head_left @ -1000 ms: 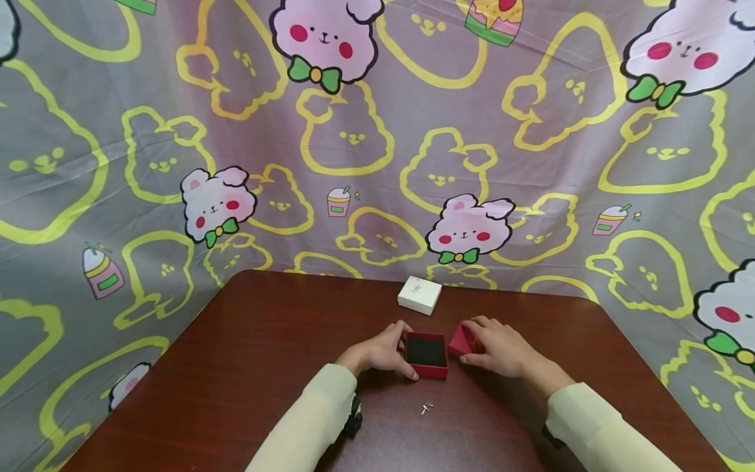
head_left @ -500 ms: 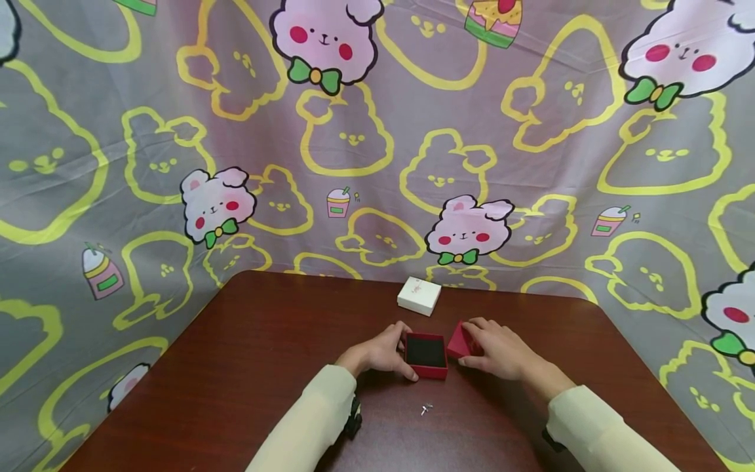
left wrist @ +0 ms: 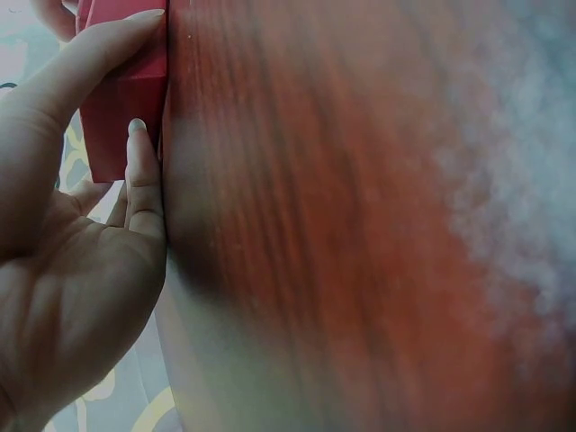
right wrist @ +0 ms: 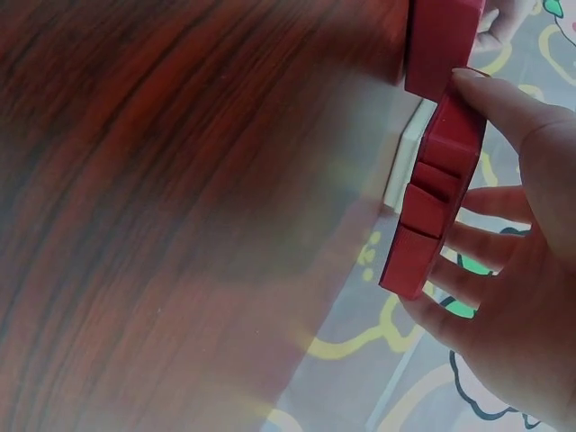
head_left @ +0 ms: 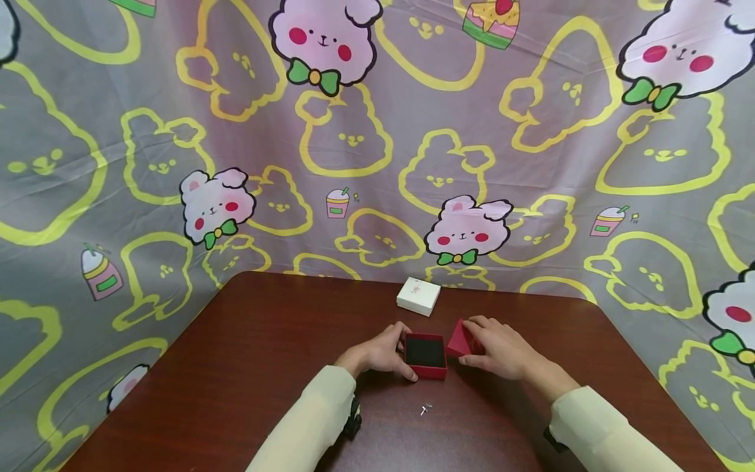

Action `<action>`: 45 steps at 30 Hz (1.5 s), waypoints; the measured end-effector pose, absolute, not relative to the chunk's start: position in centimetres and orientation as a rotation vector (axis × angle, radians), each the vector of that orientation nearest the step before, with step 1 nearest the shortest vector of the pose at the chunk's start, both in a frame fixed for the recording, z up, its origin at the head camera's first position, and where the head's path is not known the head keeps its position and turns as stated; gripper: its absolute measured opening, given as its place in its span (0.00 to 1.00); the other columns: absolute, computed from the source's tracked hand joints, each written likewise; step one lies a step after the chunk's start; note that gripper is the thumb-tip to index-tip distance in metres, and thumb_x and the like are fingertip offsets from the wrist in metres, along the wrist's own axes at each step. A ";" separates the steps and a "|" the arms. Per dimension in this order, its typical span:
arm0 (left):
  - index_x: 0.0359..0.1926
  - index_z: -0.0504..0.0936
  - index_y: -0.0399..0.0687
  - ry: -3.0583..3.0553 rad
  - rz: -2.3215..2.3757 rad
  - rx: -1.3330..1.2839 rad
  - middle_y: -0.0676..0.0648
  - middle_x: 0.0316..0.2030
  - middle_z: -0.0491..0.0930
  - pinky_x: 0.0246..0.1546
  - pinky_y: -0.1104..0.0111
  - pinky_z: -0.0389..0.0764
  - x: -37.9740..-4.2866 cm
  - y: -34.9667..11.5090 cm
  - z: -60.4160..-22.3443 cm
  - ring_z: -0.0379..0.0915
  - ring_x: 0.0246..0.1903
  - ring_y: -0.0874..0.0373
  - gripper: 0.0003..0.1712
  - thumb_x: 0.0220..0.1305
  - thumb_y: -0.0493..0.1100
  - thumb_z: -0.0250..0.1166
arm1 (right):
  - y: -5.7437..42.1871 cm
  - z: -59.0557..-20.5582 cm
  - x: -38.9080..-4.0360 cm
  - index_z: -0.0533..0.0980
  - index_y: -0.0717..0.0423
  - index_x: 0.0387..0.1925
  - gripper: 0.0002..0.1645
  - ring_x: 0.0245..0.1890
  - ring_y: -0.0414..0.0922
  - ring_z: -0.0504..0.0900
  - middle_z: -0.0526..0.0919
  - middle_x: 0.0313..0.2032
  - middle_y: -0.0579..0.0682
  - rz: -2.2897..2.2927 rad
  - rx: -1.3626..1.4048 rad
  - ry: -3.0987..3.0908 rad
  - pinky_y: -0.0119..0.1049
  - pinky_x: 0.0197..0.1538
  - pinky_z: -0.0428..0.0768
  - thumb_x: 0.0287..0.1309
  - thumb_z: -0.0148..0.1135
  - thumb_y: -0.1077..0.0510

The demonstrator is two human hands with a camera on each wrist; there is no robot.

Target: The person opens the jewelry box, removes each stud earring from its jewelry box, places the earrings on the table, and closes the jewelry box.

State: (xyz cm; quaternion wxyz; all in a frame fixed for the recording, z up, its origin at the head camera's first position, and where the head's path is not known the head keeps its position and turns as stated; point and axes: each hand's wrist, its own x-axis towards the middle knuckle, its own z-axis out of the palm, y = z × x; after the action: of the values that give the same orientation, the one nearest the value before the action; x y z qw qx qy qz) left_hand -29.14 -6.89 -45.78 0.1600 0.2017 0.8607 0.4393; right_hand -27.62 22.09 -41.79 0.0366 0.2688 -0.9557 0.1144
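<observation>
A small red gift box (head_left: pixel 434 372) with a black pad inside sits on the table, its top off. My left hand (head_left: pixel 386 352) grips it from the left, thumb along the near corner; in the left wrist view the thumb and fingers hold the red box (left wrist: pixel 126 108). Just right of the box, my right hand (head_left: pixel 501 347) holds the red lid (head_left: pixel 457 339), tilted up on edge. A folded ribbon band shows on the lid (right wrist: pixel 432 193) in the right wrist view, thumb on one end, fingers behind. A pair of tiny silvery pieces (head_left: pixel 425 410), perhaps earrings, lies in front of the box.
A white box (head_left: pixel 419 296) with a faint reddish print stands farther back on the brown wooden table (head_left: pixel 283 328). Behind the table hangs a cartoon-printed curtain (head_left: pixel 366 190).
Both hands keep their hold on the box and the lid. The lid shifts very slightly left toward the box; otherwise only a small drift of the view shows.
</observation>
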 end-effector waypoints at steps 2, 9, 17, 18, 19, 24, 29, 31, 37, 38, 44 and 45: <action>0.57 0.67 0.48 2.458 1.255 0.576 0.47 0.49 0.68 0.53 0.59 0.72 -29.1 -6.9 -45.8 0.69 0.48 0.55 0.43 0.44 0.40 0.85 | 22.1 -41.7 -27.5 0.71 0.61 0.68 0.50 0.56 0.56 0.75 0.75 0.63 0.60 0.364 0.820 -2.936 0.60 0.57 0.76 0.51 0.76 0.37; 0.56 0.67 0.48 2.447 1.275 0.570 0.47 0.49 0.68 0.52 0.58 0.72 -29.0 -6.9 -45.6 0.69 0.48 0.54 0.43 0.44 0.39 0.85 | 22.0 -41.7 -27.6 0.70 0.60 0.69 0.51 0.56 0.55 0.75 0.75 0.64 0.58 0.418 0.806 -2.944 0.57 0.55 0.78 0.51 0.76 0.37; 0.56 0.67 0.49 2.466 1.243 0.566 0.47 0.49 0.68 0.52 0.59 0.72 -29.0 -6.9 -45.6 0.68 0.48 0.55 0.43 0.44 0.41 0.85 | 21.7 -42.1 -27.8 0.71 0.59 0.69 0.50 0.55 0.54 0.75 0.75 0.64 0.58 0.422 0.815 -2.949 0.57 0.55 0.77 0.52 0.75 0.36; 0.57 0.67 0.49 2.469 1.240 0.567 0.47 0.49 0.68 0.52 0.59 0.72 -29.0 -6.9 -45.6 0.68 0.48 0.55 0.43 0.44 0.41 0.85 | 21.6 -42.1 -27.8 0.71 0.59 0.69 0.51 0.56 0.54 0.75 0.75 0.64 0.58 0.422 0.813 -2.950 0.57 0.55 0.77 0.52 0.75 0.35; 0.57 0.67 0.49 2.470 1.240 0.570 0.47 0.49 0.68 0.52 0.58 0.72 -29.0 -6.9 -45.6 0.68 0.48 0.54 0.43 0.44 0.41 0.85 | 21.5 -42.1 -27.7 0.71 0.59 0.69 0.51 0.55 0.54 0.75 0.75 0.64 0.58 0.423 0.812 -2.951 0.57 0.56 0.77 0.52 0.75 0.35; 0.57 0.67 0.48 2.476 1.234 0.570 0.47 0.48 0.68 0.52 0.58 0.72 -29.0 -6.9 -45.6 0.67 0.48 0.54 0.43 0.44 0.41 0.85 | 21.1 -42.1 -27.7 0.71 0.59 0.69 0.51 0.56 0.54 0.75 0.75 0.64 0.58 0.440 0.815 -2.957 0.57 0.56 0.77 0.51 0.74 0.34; 0.56 0.67 0.49 2.482 1.228 0.574 0.47 0.48 0.68 0.52 0.58 0.72 -29.0 -6.8 -45.7 0.68 0.48 0.54 0.42 0.44 0.41 0.85 | 20.5 -42.2 -27.6 0.71 0.59 0.69 0.51 0.58 0.55 0.75 0.75 0.64 0.58 0.466 0.829 -2.961 0.59 0.58 0.76 0.52 0.73 0.33; 0.56 0.67 0.48 2.483 1.230 0.580 0.47 0.48 0.68 0.52 0.58 0.72 -29.1 -6.8 -45.6 0.68 0.48 0.55 0.42 0.44 0.41 0.85 | 20.3 -42.2 -27.5 0.71 0.60 0.68 0.51 0.58 0.55 0.76 0.75 0.64 0.58 0.475 0.840 -2.958 0.59 0.58 0.76 0.53 0.73 0.33; 0.58 0.67 0.44 2.467 1.240 0.585 0.47 0.49 0.68 0.53 0.58 0.73 -29.1 -6.8 -45.5 0.69 0.48 0.55 0.44 0.44 0.40 0.85 | 19.6 -42.2 -27.5 0.72 0.59 0.68 0.50 0.57 0.55 0.76 0.75 0.63 0.58 0.491 0.856 -2.961 0.58 0.57 0.76 0.53 0.73 0.34; 0.58 0.67 0.44 2.463 1.243 0.584 0.47 0.49 0.68 0.53 0.59 0.73 -29.1 -6.8 -45.5 0.70 0.48 0.55 0.44 0.44 0.40 0.85 | 19.5 -42.1 -27.5 0.72 0.59 0.68 0.50 0.57 0.55 0.76 0.75 0.64 0.57 0.496 0.858 -2.964 0.57 0.57 0.77 0.54 0.73 0.34; 0.59 0.67 0.44 2.476 1.237 0.591 0.47 0.49 0.68 0.52 0.60 0.73 -29.3 -6.8 -45.8 0.70 0.47 0.56 0.45 0.44 0.40 0.85 | 18.8 -42.1 -27.5 0.72 0.59 0.68 0.49 0.57 0.53 0.76 0.75 0.64 0.57 0.516 0.876 -2.963 0.56 0.56 0.77 0.54 0.72 0.35; 0.59 0.67 0.44 2.483 1.232 0.594 0.48 0.49 0.68 0.52 0.61 0.73 -29.3 -6.8 -45.8 0.71 0.47 0.57 0.45 0.44 0.40 0.85 | 18.7 -42.1 -27.5 0.72 0.59 0.68 0.48 0.57 0.53 0.76 0.75 0.64 0.57 0.516 0.879 -2.961 0.56 0.56 0.77 0.54 0.72 0.35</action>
State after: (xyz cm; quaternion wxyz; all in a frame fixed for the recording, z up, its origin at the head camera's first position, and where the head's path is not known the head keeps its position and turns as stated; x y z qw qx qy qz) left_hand -29.28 -6.80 -45.85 0.1529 0.2070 0.8655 0.4297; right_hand -27.48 18.71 -42.08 0.0049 0.2807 -0.9456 0.1647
